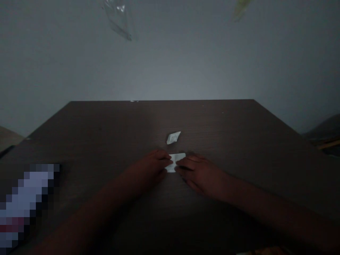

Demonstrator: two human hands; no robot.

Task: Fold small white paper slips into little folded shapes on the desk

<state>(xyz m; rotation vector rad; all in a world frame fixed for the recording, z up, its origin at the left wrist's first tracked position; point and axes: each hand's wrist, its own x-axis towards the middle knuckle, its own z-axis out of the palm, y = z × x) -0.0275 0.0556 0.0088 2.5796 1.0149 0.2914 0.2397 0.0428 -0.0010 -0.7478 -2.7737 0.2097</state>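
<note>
A small white piece of paper (177, 156) lies on the dark wooden table, between my two hands. My left hand (156, 163) has its fingertips closed on the paper's left side. From the other side, my right hand (195, 170) grips the right part, its fingers bent over the sheet. The fingers cover both side edges of the paper. Just beyond it rests a folded piece of paper (173, 137), roughly diamond-shaped, touched by neither hand. The scene is dim, so fine creases are hard to make out.
At the lower left of the table (119, 124) lies a blurred-out, screen-like object (29, 194). A pale wall (170, 63) rises behind the far edge, with a clear plastic bag (118, 19) hanging on it. A small white scrap (134, 101) sits at that edge.
</note>
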